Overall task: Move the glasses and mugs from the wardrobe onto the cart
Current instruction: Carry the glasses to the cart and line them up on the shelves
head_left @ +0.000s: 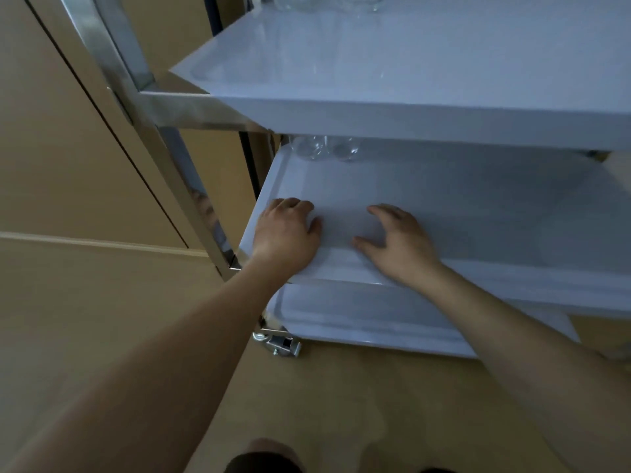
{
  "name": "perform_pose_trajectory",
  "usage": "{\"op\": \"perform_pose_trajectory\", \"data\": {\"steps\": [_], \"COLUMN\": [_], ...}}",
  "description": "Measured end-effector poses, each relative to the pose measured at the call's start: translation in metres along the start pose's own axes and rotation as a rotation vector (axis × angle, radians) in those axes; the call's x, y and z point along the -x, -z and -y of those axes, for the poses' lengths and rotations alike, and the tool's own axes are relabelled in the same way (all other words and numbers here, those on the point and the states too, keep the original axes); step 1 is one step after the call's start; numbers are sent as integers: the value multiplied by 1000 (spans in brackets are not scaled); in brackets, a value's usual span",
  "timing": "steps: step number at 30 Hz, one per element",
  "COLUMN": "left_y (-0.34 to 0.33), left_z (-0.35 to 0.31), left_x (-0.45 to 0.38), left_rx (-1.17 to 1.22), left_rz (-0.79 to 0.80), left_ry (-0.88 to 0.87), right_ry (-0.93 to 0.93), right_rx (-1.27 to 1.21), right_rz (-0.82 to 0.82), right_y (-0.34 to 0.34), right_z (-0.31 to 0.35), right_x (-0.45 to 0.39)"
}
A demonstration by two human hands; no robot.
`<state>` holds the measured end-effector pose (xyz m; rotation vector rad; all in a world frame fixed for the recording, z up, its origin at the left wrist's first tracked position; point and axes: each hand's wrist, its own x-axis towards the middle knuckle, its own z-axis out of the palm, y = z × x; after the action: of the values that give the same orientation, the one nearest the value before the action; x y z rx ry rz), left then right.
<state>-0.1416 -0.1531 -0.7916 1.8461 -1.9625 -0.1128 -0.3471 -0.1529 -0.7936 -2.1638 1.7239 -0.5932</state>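
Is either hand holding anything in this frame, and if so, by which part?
Nothing is held. The left hand and right hand rest empty over the cart's middle shelf; the glasses stand apart at its back.

We see two bare forearms with no sleeves reaching into view, and no watch, ring or band on either wrist. The left hand [286,233] and right hand [397,245] wear no gloves. At the bottom edge a dark garment hem shows above one knee.
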Motion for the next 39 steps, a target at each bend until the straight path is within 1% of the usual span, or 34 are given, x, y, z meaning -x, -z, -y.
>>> {"op": "perform_pose_trajectory", "data": {"steps": [4, 9, 15, 18, 23, 24, 30, 34, 36, 39], "left_y": [13, 56, 158, 220, 324, 336, 429, 467, 477, 478], "left_z": [-26, -60, -119, -156, -228, -239, -361, -450, -494, -557], "left_x": [25, 72, 102, 95, 62, 54, -4, -26, -32, -35], "left_rx": [14, 34, 60, 69, 46, 39, 33, 79, 111, 173], "left_rz": [25, 197, 413, 433, 403, 393, 252, 170, 127, 120], "left_ry": [-25, -45, -8, -19, -97, -113, -321, -483, -575, -698], "right_ry": [-8, -102, -215, -251, -268, -264, -294, -350, -384, -470], "right_rx": [29, 43, -51, -81, -102, -99, -27, 42, 80, 126], "right_rz": [61, 219, 324, 318, 242, 228, -35, -195, -266, -334], "right_y": [16, 56, 157, 224, 349, 368, 539, 631, 666, 705], "right_z": [5, 27, 76, 105, 143, 146, 150, 133, 119, 95], "right_x": [31, 82, 131, 139, 140, 136, 136, 167, 186, 218]}}
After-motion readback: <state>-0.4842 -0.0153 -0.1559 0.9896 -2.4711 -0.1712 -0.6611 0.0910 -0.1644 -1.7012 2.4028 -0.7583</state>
